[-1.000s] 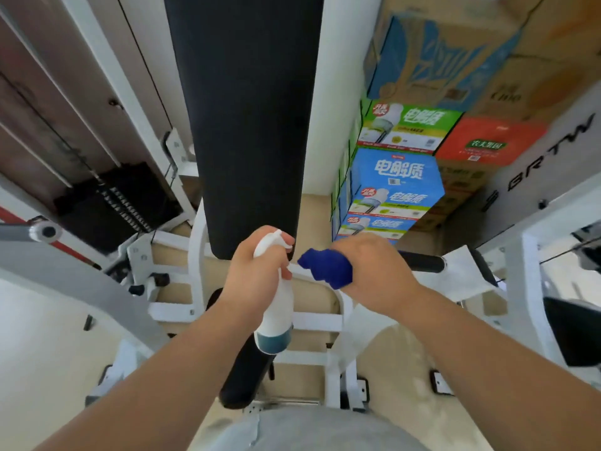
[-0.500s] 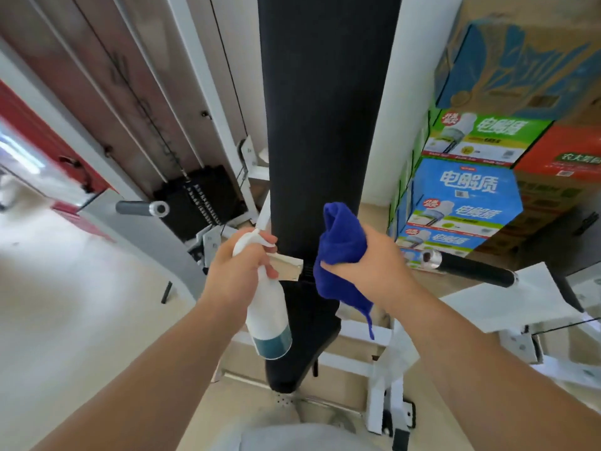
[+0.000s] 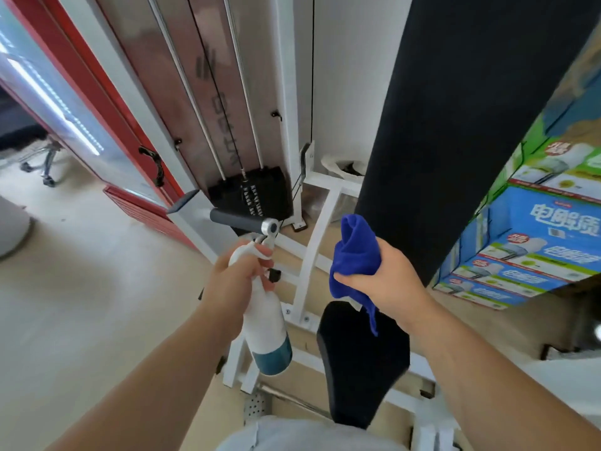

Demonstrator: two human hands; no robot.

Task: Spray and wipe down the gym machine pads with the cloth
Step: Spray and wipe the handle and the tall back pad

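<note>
My left hand [image 3: 235,281] grips a white spray bottle [image 3: 265,323] with a teal base, its nozzle pointing up and away, just below a grey machine handle [image 3: 242,221]. My right hand [image 3: 385,281] holds a bunched blue cloth [image 3: 354,255] beside the lower left edge of the tall black back pad [image 3: 455,125]. I cannot tell whether the cloth touches the pad. The black seat pad [image 3: 361,362] lies below my right hand, with a corner of the cloth hanging over it.
The white machine frame [image 3: 310,255] and the black weight stack [image 3: 253,193] with its cables stand behind the hands. Stacked cardboard boxes [image 3: 533,242] fill the right side. A red-framed glass door [image 3: 107,131] and pale floor [image 3: 81,304] are on the left.
The view has swung left, so the back pad now sits to the right. Both hands stay close together, and the cloth is still raised beside the pad's lower part.
</note>
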